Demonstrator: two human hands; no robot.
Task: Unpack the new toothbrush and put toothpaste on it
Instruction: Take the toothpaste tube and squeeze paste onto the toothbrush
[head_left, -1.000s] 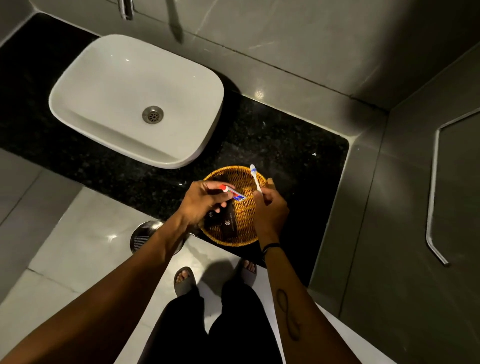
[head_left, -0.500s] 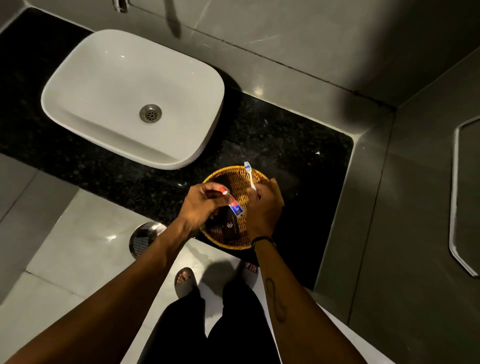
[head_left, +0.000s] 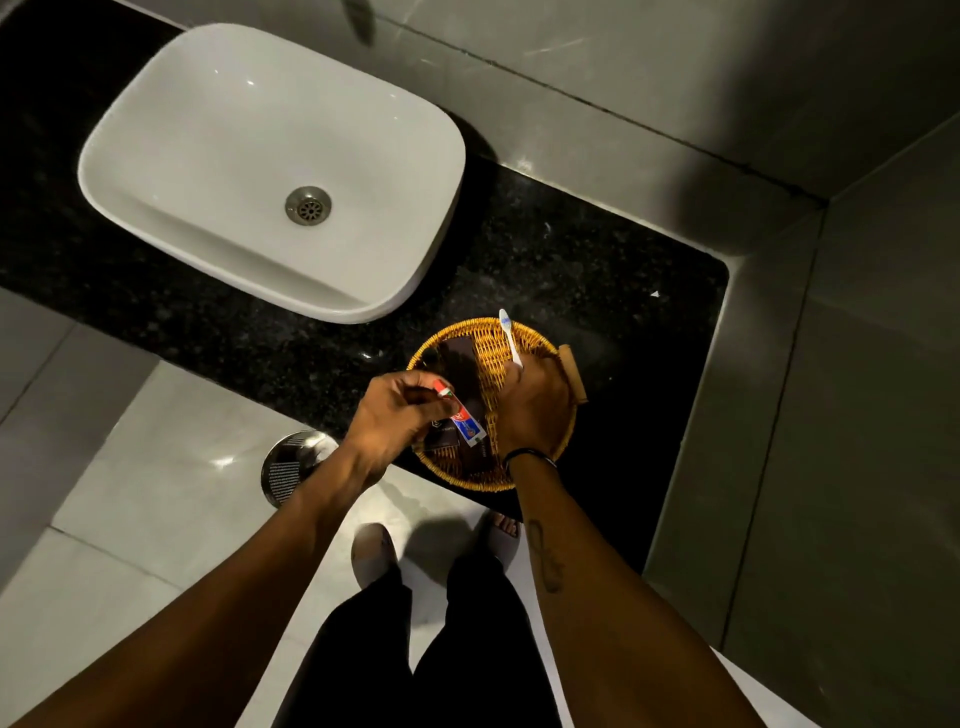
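Observation:
My right hand (head_left: 535, 405) grips a white toothbrush (head_left: 510, 338) by its handle, bristle head pointing away over the far rim of a round wicker basket (head_left: 563, 441). A small red, white and blue toothpaste tube (head_left: 462, 415) is pinched at its cap end in my left hand (head_left: 400, 415), its flat tail hanging toward the right hand. Both hands hover over the basket, close together. Dark brown sachets (head_left: 462, 358) lie inside the basket, partly hidden by the hands.
The basket sits on a black granite counter (head_left: 597, 270) near its front edge. A white basin (head_left: 171, 156) stands to the left. Grey walls close the back and right. A steel bin (head_left: 291, 467) stands on the floor below, by my feet.
The toothpaste tube has tilted so its tail points down toward the basket. The toothbrush and right hand stay over the basket. The camera has shifted slightly.

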